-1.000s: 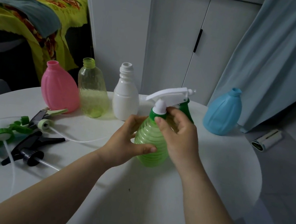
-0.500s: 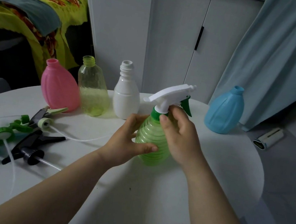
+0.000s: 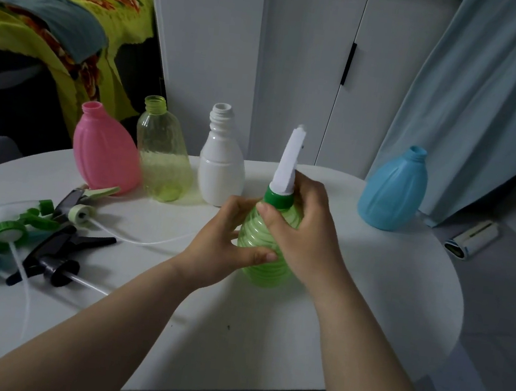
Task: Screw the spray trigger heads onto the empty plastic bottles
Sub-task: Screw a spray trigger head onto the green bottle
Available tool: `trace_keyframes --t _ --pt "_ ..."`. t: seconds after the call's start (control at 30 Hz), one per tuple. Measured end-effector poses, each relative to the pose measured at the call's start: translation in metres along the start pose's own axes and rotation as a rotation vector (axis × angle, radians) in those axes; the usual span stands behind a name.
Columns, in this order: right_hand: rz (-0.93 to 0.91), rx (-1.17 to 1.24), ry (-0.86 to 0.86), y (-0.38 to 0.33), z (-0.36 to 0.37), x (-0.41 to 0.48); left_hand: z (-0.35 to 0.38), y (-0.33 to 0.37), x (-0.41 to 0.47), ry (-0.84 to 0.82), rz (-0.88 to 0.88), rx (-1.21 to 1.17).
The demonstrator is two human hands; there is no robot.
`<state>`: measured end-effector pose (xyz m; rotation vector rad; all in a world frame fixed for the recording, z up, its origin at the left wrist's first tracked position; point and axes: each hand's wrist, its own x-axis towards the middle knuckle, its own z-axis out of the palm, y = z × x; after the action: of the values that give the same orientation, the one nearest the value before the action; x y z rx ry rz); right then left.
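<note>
A ribbed green bottle (image 3: 261, 238) stands on the round white table (image 3: 384, 294), tilted slightly. My left hand (image 3: 221, 249) grips its body from the left. My right hand (image 3: 305, 224) wraps its shoulder and the dark green collar (image 3: 277, 198) of a white spray trigger head (image 3: 288, 163), whose nozzle points away from me. Behind stand open bottles: pink (image 3: 105, 149), clear yellow-green (image 3: 163, 156), white (image 3: 221, 161) and blue (image 3: 393, 190). Several loose trigger heads (image 3: 48, 233) with dip tubes lie at the left.
White cupboard doors (image 3: 299, 69) rise behind the table. A light blue curtain (image 3: 477, 93) hangs at the right. A lint roller (image 3: 470, 239) lies on the floor beyond the table's right edge. A bed with a yellow blanket (image 3: 43, 22) is at the far left.
The trigger head has turned on the bottle: its nozzle pointed right earlier and now points away from me. My right hand rotated with it. The left hand kept its hold.
</note>
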<state>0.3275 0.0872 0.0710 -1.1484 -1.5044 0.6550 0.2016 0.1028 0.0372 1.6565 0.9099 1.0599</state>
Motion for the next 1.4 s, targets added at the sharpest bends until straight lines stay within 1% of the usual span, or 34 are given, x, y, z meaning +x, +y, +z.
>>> trace_keyframes --t 0.1,0.3,0.4,0.47,0.53,0.63,0.7,0.87,0.97,1.03,1.13,1.2,1.3,1.4 --pt "-0.025 0.027 -0.043 -0.003 -0.004 -0.002 0.000 -0.001 0.000 0.000 0.001 -0.018" --pt "0.021 0.088 0.043 0.001 -0.004 0.004 0.000 0.000 0.000 -0.004 -0.010 -0.028" --pt "0.016 0.044 0.136 0.002 0.008 0.004 0.000 -0.002 0.000 0.003 -0.008 0.001" --pt "0.003 0.025 0.152 0.001 0.011 0.004 0.000 -0.003 0.000 0.006 -0.007 0.017" --pt "-0.001 0.047 0.104 0.000 0.008 0.004 0.000 -0.003 0.001 -0.002 -0.003 0.013" --pt "-0.017 0.049 -0.021 -0.001 -0.002 0.004 0.000 -0.002 0.000 -0.009 0.005 -0.002" --pt "0.000 0.063 -0.053 -0.001 -0.006 0.004 0.001 -0.002 0.000 -0.008 0.001 -0.017" --pt "0.033 0.118 -0.004 0.000 -0.005 0.006 0.002 -0.003 0.001 0.003 -0.012 -0.020" --pt "0.039 0.074 0.058 0.001 0.003 0.007 0.001 -0.003 0.001 -0.005 -0.006 -0.020" --pt "0.033 0.066 0.038 0.001 0.002 0.008 0.001 -0.003 0.001 -0.014 -0.006 -0.018" --pt "0.026 0.102 -0.092 0.001 -0.006 0.007 0.001 -0.002 0.001 -0.005 -0.012 -0.015" --pt "0.019 0.115 -0.137 0.002 -0.010 0.006 0.001 -0.002 0.001 0.000 -0.014 -0.020" --pt "0.026 0.142 -0.115 0.005 -0.014 0.008 0.002 -0.003 0.001 0.000 -0.012 -0.018" --pt "0.045 0.149 -0.047 0.006 -0.009 0.009 0.002 -0.003 0.001 0.007 -0.014 -0.019"
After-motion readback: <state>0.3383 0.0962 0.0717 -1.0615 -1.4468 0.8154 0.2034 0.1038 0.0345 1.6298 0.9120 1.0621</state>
